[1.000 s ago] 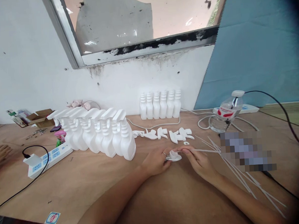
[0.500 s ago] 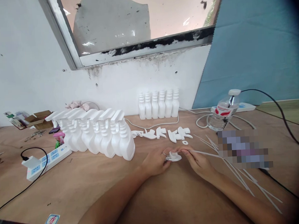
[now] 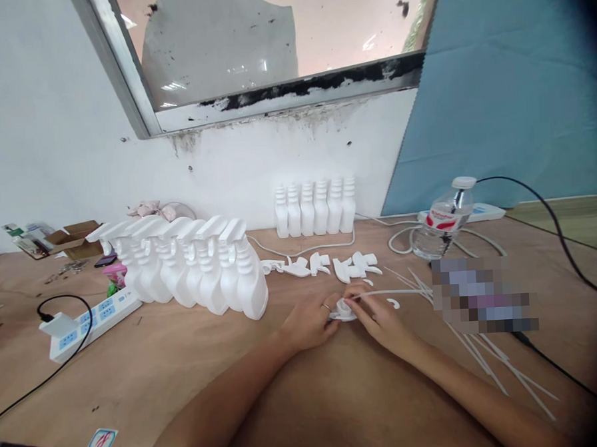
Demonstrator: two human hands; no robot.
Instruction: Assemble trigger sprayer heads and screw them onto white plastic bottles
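Observation:
My left hand (image 3: 313, 321) is closed around a white spray head (image 3: 344, 309) low in the middle of the view. Against that piece, the fingers of my right hand (image 3: 376, 313) pinch one end of a thin white tube (image 3: 397, 292), which runs off to the right. Behind my hands lie more white spray heads (image 3: 320, 264) in a loose row. A small curved white piece (image 3: 393, 303) rests to the right of my right hand. Several thin tubes (image 3: 478, 357) are spread further right.
White bottles with spray tops (image 3: 251, 279) crowd the left centre; bottles without tops (image 3: 321, 209) line the wall. A water bottle (image 3: 441, 223) and a blurred object (image 3: 482, 294) are on the right. A power strip (image 3: 98, 321) lies left on the wooden table (image 3: 186, 363).
My right hand has moved left onto the spray head, bringing the tube end with it. The small curved piece now shows beside my right hand. The view has shifted slightly.

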